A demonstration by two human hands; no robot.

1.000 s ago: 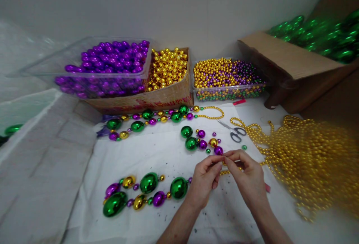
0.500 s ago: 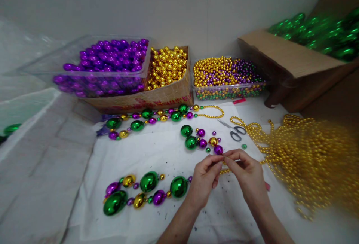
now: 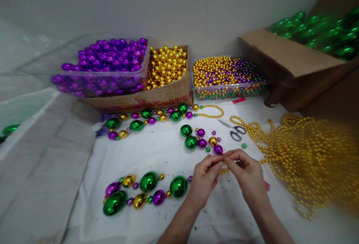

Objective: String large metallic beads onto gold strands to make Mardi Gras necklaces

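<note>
From here I can't read the cardboard box's (image 3: 174,93) red print. Left hand (image 3: 206,174) and right hand (image 3: 244,171) pinch something tiny; leftward, a glossy green, gold and purple strand (image 3: 159,198) lies on cloth (image 3: 146,152).

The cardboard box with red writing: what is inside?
Gold balls show at the right end of the cardboard box. The clear tub of purple balls covers the rest, hiding anything underneath.

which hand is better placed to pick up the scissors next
Probably the right hand: the scissors lie just beyond it, nearer than to the left hand, though both hands are pinched shut.
</note>
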